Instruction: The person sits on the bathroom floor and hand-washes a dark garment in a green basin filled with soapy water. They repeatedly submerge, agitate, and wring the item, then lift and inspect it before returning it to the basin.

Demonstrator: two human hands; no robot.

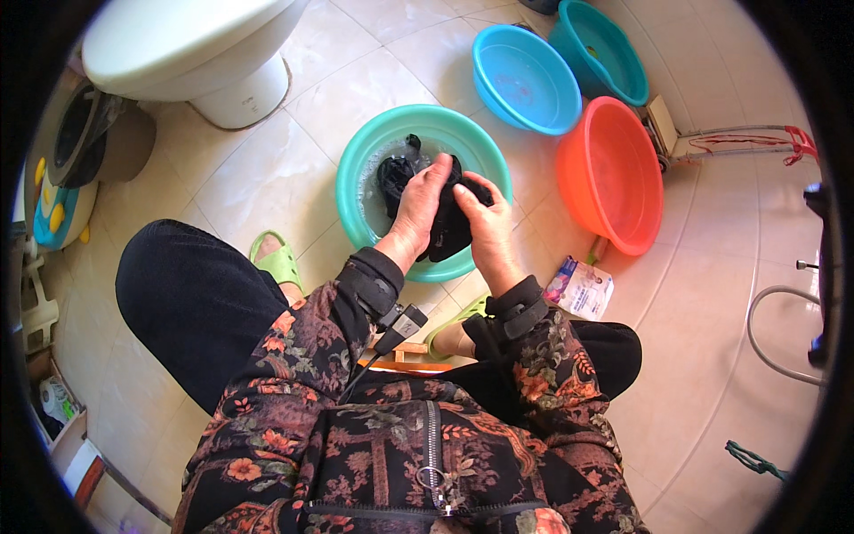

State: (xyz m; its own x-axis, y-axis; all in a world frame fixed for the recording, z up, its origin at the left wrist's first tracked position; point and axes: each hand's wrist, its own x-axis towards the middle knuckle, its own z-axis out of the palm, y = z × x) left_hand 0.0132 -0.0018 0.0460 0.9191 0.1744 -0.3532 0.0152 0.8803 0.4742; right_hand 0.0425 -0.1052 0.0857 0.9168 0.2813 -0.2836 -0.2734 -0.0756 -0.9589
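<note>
A green plastic basin (pixel 490 143) with soapy water in it stands on the tiled floor in front of me. Over it, both hands grip a wet black cloth item (pixel 454 227), whose exact kind I cannot tell. My left hand (pixel 421 200) holds its left side, thumb on top. On the other side my right hand (pixel 485 217) pinches the fabric between thumb and fingers. Part of the black fabric (pixel 395 177) lies in the water at the basin's left, among suds. The fingers of my left hand are partly hidden behind the cloth.
Beyond stand a blue basin (pixel 527 80), a teal basin (pixel 610 60) and a red basin (pixel 610 177). A printed plastic packet (pixel 584 288) lies at the right. A white toilet (pixel 233 87) and a dark bin (pixel 127 143) are at the left.
</note>
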